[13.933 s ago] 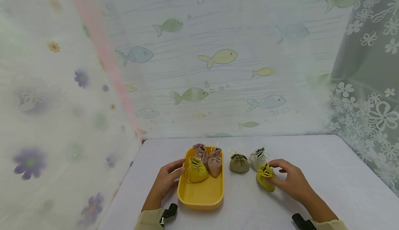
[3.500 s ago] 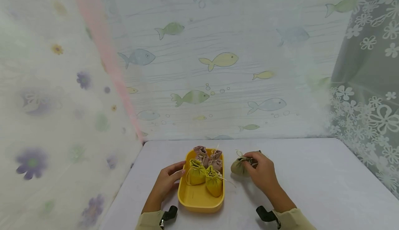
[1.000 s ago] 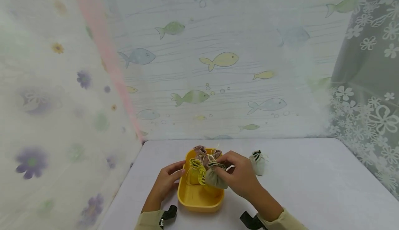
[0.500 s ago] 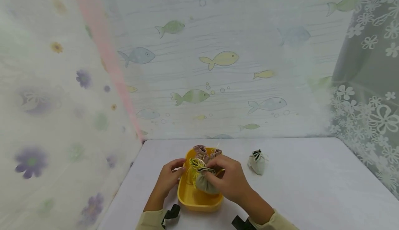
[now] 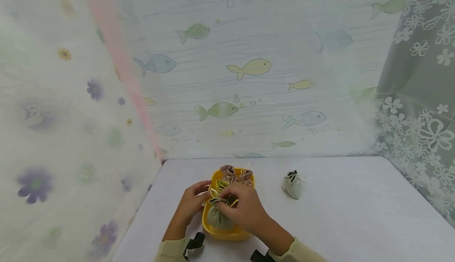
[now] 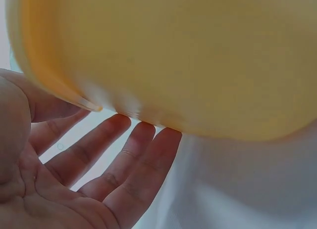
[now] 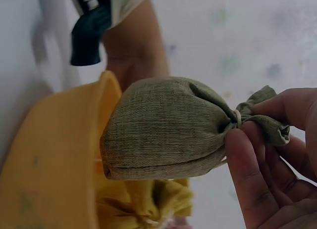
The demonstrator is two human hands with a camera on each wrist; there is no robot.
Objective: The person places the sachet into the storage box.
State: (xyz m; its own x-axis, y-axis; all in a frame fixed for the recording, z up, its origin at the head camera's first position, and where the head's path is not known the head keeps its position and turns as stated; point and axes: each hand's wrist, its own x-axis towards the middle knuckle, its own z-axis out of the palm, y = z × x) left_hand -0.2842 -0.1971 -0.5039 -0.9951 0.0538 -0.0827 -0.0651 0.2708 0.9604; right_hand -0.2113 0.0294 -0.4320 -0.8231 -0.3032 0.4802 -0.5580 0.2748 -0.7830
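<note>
My right hand (image 5: 245,208) pinches the gathered neck of a grey-green drawstring pouch (image 5: 218,216) above the near part of a yellow tray (image 5: 227,236). In the right wrist view the pouch (image 7: 166,130) hangs beside the tray wall (image 7: 54,155), apart from the table. A yellow pouch (image 7: 143,202) shows beneath it. My left hand (image 5: 192,201) rests against the tray's left side; in the left wrist view its nearly straight fingers (image 6: 143,174) touch the outer wall (image 6: 173,66). Two pinkish pouches (image 5: 228,171) sit at the tray's far end. Yellow pouches are partly hidden by my right hand.
A pale grey-white pouch (image 5: 293,185) stands on the white tabletop (image 5: 348,206), right of the tray. Fish-patterned curtain (image 5: 249,96) hangs behind the table, with a floral curtain (image 5: 71,135) along the left.
The yellow pouch on the right went into the tray. My right hand then lifted the grey-green pouch from the table and carried it left over the tray. My left hand stayed at the tray.
</note>
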